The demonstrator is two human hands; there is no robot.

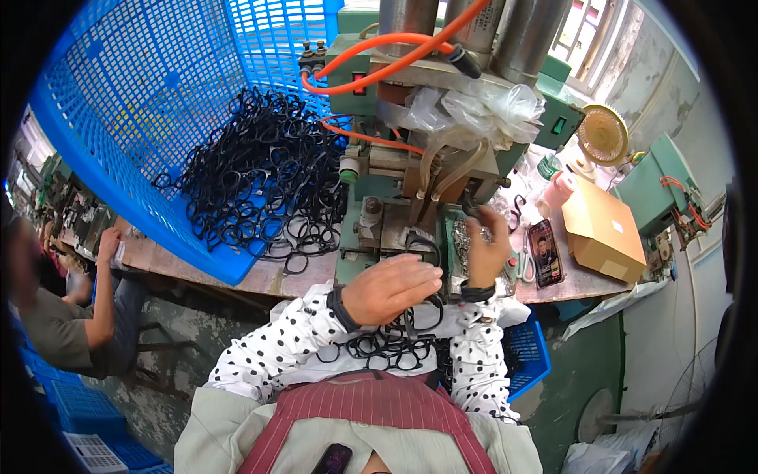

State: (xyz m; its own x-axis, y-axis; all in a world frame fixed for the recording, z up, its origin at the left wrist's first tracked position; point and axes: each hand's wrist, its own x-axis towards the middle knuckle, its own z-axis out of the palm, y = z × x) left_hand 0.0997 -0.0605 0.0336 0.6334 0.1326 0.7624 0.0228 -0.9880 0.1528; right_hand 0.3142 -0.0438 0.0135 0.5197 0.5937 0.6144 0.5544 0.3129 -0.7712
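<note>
Nearest the lens, a maroon striped apron [363,411] covers your lap, and on it, at six o'clock of the press, lies a small heap of black eyeglass frames [387,347]. Your left hand [392,288], in a polka-dot sleeve, hovers palm down just above that heap, its grip loosely curled around one black frame [422,246] lifted toward the machine. Your right hand [485,253], at three o'clock of the left, is raised at the green pneumatic press [410,170]; its grip looks pinched on something small and dark, though what it is cannot be told. A blue plastic basket [142,118] at ten o'clock spills a large pile of unprocessed frames [260,186] onto the surface [268,276]. A phone [545,253] and a cardboard box [604,229] sit at three o'clock. To do this well, seat each frame squarely and keep fingers outside the press head.
</note>
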